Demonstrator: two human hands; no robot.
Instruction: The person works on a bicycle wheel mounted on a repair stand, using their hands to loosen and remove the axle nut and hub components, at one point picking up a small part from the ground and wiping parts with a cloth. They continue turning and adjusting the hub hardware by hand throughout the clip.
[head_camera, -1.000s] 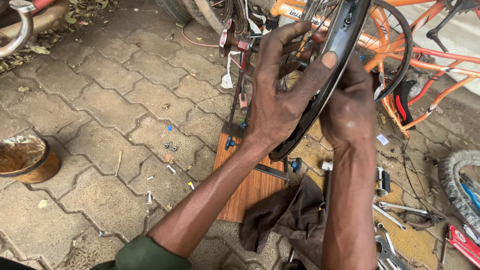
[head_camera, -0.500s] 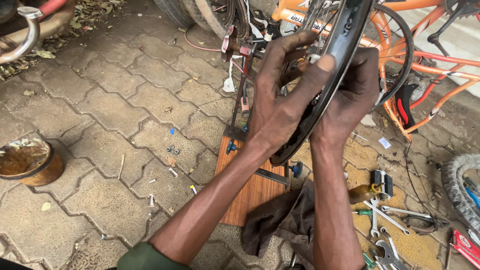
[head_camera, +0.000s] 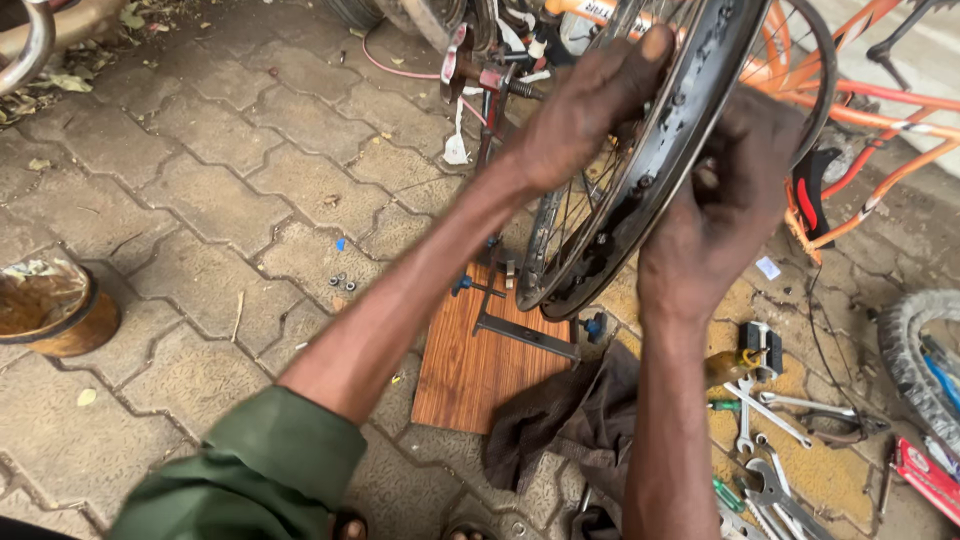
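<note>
Paved ground (head_camera: 200, 200) carrying wooden board (head_camera: 480, 365), dark rag (head_camera: 570, 420) lying beside it, spanners (head_camera: 770, 430) lying scattered at right, bowl (head_camera: 50, 310) sitting at left.

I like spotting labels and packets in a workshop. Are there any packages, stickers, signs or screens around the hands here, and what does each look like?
Sticker: top centre, on the orange bicycle frame; a light strip with dark print.
Red flat package: bottom right corner on the paving, beside the spanners; oblong, red with light markings.
White paper scrap: on the ground right of the wheel rim; small, square, plain.
Signs or screens: none.
</note>
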